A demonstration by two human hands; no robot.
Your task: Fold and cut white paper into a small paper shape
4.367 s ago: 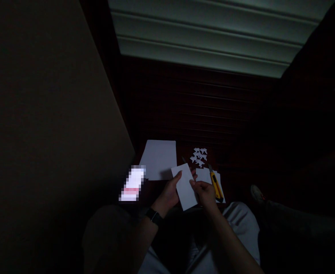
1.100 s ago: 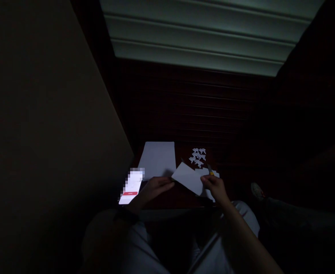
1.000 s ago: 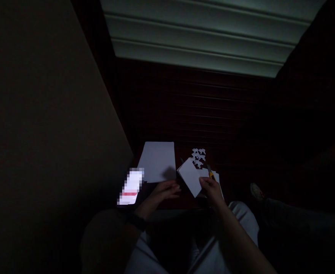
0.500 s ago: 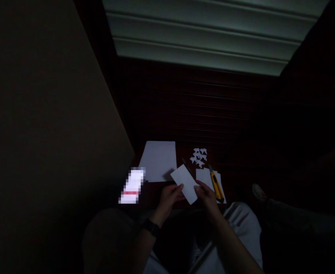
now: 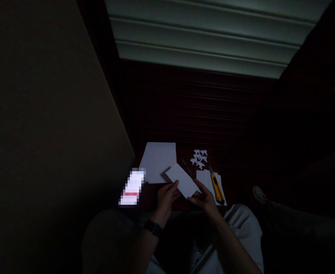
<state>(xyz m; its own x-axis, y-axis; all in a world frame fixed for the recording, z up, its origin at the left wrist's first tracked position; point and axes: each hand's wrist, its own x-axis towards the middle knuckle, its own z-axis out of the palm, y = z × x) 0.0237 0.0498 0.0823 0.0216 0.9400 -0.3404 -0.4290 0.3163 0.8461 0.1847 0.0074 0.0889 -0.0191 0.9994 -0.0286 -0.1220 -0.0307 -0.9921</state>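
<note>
A small rectangular piece of white paper (image 5: 182,180) is held above the dark table between both hands. My left hand (image 5: 167,194) is closed on its left lower edge, the thumb lying on top. Closed at the near right corner is my right hand (image 5: 204,198), with fingers partly behind the sheet. Just right of that hand, a yellow utility knife (image 5: 217,186) lies on several smaller white sheets (image 5: 203,176). A stack of larger white paper (image 5: 160,160) lies beyond my left hand. Several small folded paper pieces (image 5: 199,158) sit in a cluster at the back.
A lit, pixelated phone-like screen (image 5: 132,187) lies at the table's left edge. A thin dark pen-like object (image 5: 186,166) rests behind the held paper. A wall (image 5: 107,125) rises close on the left. Another person's shoe (image 5: 259,194) shows at right.
The held paper has turned to lie more sideways and shifted slightly left. My right hand has slid down to its near corner; my left thumb sits a little further left.
</note>
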